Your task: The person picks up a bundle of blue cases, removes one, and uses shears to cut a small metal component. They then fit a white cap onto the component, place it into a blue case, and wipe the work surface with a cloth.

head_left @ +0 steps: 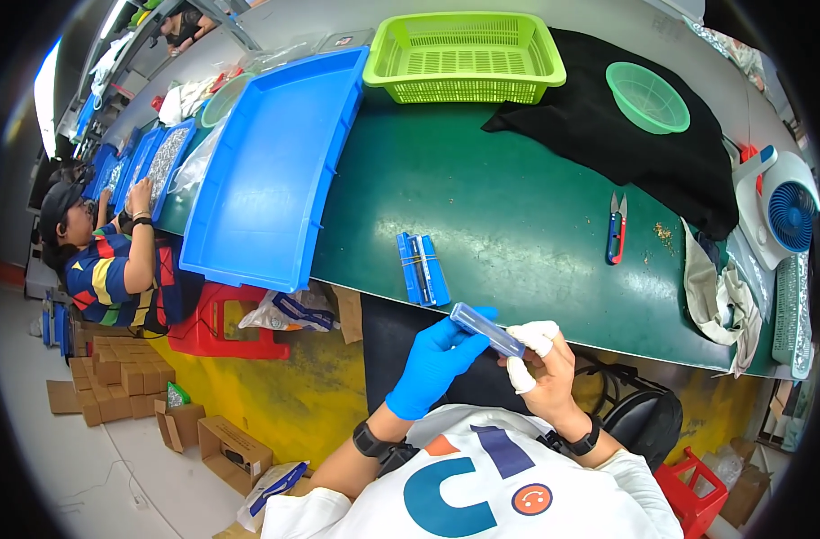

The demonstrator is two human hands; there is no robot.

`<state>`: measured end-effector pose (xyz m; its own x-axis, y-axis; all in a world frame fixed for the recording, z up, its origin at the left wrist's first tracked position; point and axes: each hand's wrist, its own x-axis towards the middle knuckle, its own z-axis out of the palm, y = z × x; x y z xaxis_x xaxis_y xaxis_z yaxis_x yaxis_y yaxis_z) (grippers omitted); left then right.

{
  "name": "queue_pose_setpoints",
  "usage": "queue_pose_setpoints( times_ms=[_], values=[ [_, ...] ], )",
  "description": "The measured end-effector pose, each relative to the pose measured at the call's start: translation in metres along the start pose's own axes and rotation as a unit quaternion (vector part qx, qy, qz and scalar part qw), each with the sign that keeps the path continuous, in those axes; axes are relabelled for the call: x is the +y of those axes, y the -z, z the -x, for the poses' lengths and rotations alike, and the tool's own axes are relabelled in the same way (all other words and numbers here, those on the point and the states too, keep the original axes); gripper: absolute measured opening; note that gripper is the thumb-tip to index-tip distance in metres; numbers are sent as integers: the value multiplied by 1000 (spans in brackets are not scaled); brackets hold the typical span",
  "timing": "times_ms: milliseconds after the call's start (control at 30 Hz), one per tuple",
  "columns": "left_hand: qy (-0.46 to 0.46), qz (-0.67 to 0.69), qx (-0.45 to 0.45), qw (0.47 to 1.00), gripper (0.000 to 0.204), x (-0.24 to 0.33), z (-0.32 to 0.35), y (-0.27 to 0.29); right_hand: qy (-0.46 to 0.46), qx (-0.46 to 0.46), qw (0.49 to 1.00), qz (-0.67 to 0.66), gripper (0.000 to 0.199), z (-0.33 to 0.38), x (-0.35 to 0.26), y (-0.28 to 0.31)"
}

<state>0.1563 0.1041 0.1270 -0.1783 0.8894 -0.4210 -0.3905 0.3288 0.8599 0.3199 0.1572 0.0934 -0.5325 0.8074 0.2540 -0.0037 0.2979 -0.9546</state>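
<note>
On the green bench [518, 216] in front of me, left to right: a co-worker [105, 260] in a striped shirt sits at far left over small blue trays. Next a big blue tray [266, 171] lies across the bench edge, then a bundle of blue strips [422, 268] banded together, near the front edge. Behind it a lime-green basket [464, 56], a black cloth [626, 135] with a small green bowl [647, 96] on it. Thread snips [616, 227] with red-blue handle lie alone right of centre. A small white-blue fan [783, 211] sits at far right. Nothing blocks my view of the hands. Left hand [437, 359], blue glove, is curled around the near-left end of a slim clear-blue tube [486, 328], thumb on top. Right hand [540, 364], bare with white finger cots, pinches the tube's other end between fingertips, narrow grip. The tube is held in the air just off the bench's front edge, tilted down to the right, below the strip bundle.
</note>
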Motion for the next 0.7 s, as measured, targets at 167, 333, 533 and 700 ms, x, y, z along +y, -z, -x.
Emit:
queue_pose_setpoints(
  times_ms=[167,333,533,700],
  values=[
    [-15,9,2,1000,24,-6,-1,4,-83,-62,991,-81,31,-9,3,11],
    [-21,-173,-69,982,18,-16,6,12,-155,-130,969,-141,26,-19,-4,7],
    [-10,-232,-120,965,13,-16,15,17,-243,-176,930,-214,25,-11,0,-1],
    [-19,-212,-41,976,16,-30,21,20,-317,-134,898,-274,20,-7,-9,-10]
  ],
)
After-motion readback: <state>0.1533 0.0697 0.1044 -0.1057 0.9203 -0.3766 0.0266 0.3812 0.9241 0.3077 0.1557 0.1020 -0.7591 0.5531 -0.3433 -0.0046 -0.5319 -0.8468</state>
